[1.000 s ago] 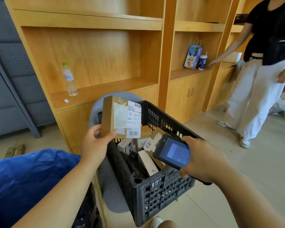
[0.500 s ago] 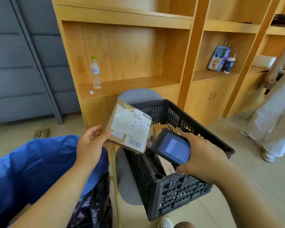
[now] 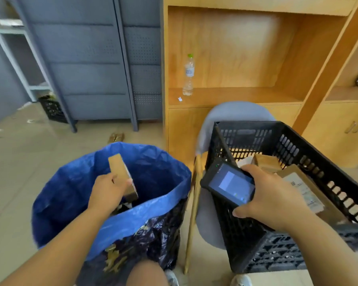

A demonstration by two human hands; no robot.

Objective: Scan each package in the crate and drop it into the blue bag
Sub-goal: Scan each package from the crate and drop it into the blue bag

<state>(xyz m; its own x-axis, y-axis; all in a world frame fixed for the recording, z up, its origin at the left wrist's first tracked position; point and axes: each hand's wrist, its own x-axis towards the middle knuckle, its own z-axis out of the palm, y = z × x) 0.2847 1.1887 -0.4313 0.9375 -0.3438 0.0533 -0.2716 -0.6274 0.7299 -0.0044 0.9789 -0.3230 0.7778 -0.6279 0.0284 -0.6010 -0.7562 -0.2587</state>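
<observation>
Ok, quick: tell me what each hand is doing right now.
Left hand: grips a cardboard package above the open blue bag.
Right hand: grips the handheld scanner at the black crate.

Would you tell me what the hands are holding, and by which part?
The left hand grips a package around its lower half, above the blue bag. The right hand holds a scanner by its right end.
</observation>
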